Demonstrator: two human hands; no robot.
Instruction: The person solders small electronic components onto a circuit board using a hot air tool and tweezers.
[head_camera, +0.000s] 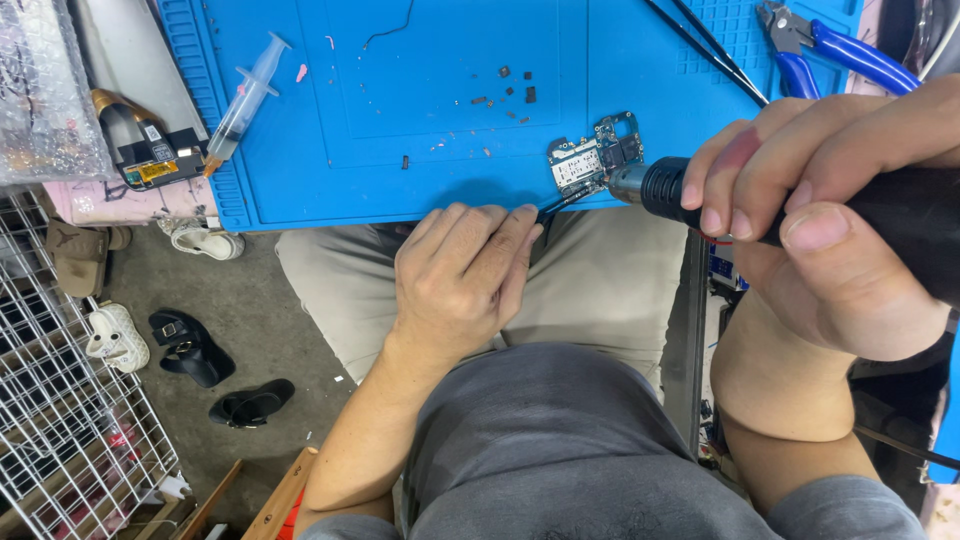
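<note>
Right hand grips black hot-air nozzle at circuit board's 3 o'clock; left hand pinches tweezers at 6 o'clock.

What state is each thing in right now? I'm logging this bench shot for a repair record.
Small phone circuit board: bare, flat at the blue mat's near edge.
Black hot-air tool: gripped by right hand, nozzle at the board.
Thin black tweezers: pinched in left hand, tips at the board.
Clear plastic syringe: lying unheld.
Blue-handled pliers: lying unheld.
Blue silicone work mat: strewn with tiny parts.

Bright, even light; sharp focus
</note>
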